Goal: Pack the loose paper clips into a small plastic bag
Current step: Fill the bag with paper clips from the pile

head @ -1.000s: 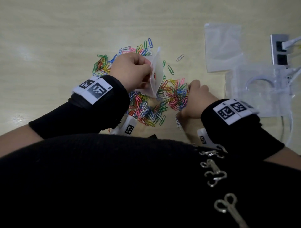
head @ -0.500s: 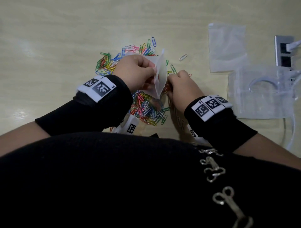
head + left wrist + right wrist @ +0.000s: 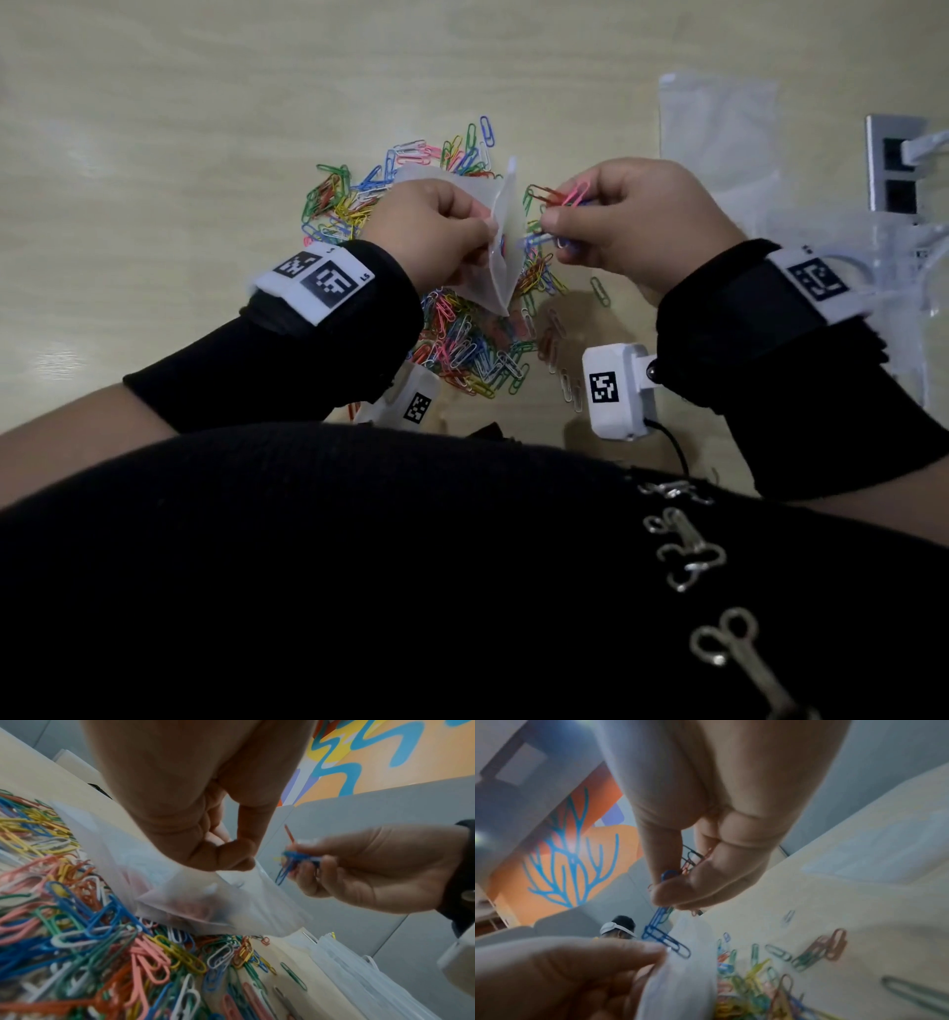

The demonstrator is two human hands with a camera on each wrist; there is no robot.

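Note:
A heap of coloured paper clips (image 3: 462, 349) (image 3: 102, 953) lies on the pale wooden table (image 3: 154, 128). My left hand (image 3: 436, 231) (image 3: 205, 841) pinches the rim of a small frosted plastic bag (image 3: 500, 241) (image 3: 210, 896), lifted above the heap with its mouth turned to the right. A few clips show dimly inside it. My right hand (image 3: 616, 221) (image 3: 695, 882) grips a small bunch of clips (image 3: 557, 198) (image 3: 293, 860) just right of the bag's mouth. Blue clips (image 3: 664, 935) dangle from that bunch at the bag's edge.
Spare clear plastic bags (image 3: 719, 128) lie at the back right, with a clear plastic case (image 3: 873, 288) below them. A grey socket plate (image 3: 893, 159) with a white plug sits at the far right. Single clips (image 3: 598, 290) lie scattered right of the heap.
My right hand gathered clips from the heap, lifted them and now holds the bunch beside the bag's mouth. The left hand kept the bag raised almost in place.

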